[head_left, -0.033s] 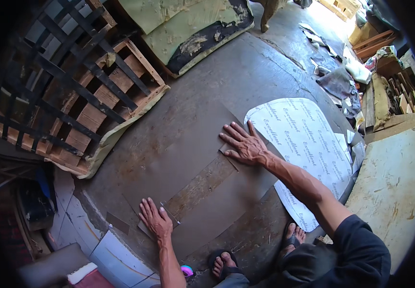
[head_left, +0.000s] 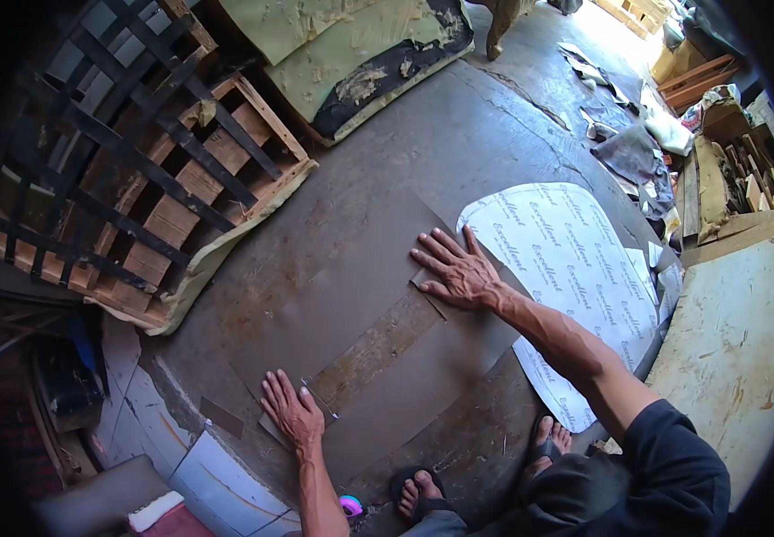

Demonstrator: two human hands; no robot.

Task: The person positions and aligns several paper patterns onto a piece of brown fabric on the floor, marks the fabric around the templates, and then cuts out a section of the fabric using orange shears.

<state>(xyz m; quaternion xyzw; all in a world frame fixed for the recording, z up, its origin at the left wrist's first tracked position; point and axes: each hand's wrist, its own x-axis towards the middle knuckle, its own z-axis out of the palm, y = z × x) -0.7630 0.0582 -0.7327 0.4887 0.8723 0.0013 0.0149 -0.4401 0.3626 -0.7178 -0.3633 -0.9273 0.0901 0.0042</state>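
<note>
In the head view, your left hand lies flat at the lower middle of the frame, fingers spread and pressing on the near corner of a brown sheet, gripping nothing. Your right hand is flat too, just right of centre, fingers fanned toward the upper left. It rests on the far edge of the same sheet, close to where it meets a white printed sheet. Whether the fingertips pinch the edge there is hard to tell from this angle.

The brown sheet covers the middle of the frame, spread on the concrete floor, with a long slot cut in it where bare floor shows between your hands. The white printed sheet lies to the right of centre, partly under your right forearm.

In the upper left, a wooden frame laced with black straps leans over the floor, with a torn foam cushion above it at the top centre. Your feet in sandals sit at the bottom edge. A pale board fills the lower right, and wood scraps pile at the upper right.
</note>
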